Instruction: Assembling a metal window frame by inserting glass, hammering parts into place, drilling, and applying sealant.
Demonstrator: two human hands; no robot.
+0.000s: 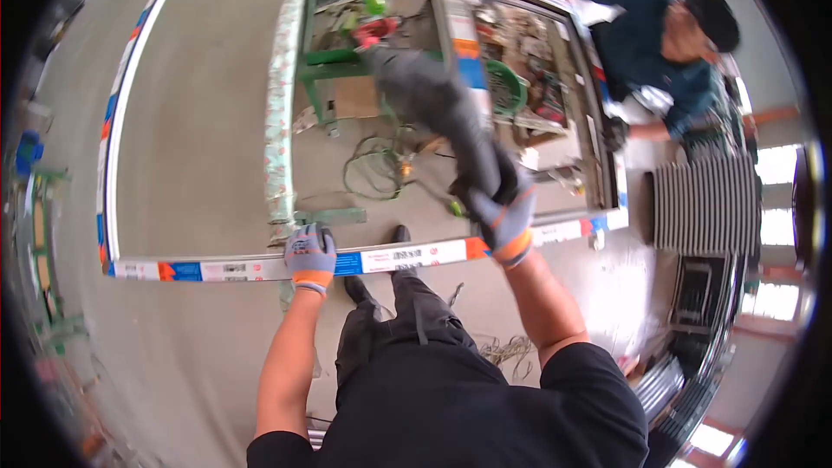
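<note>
A large metal frame, its bars covered in white film with blue and orange patches, lies across in front of me. My left hand, in a grey and orange glove, is closed over the frame's near bar, left of my legs. Above the right part of that bar, my right hand, gloved alike, grips the near end of a long dark grey tool. The tool reaches up and away over the frame's opening, smeared by motion. Its kind cannot be made out.
A co-worker at the upper right has gloved hands at the frame's dark inner part. A padded support bar runs away under the frame. Below lie a green cable and a green-legged stand piled with scraps. Stacked profiles stand right.
</note>
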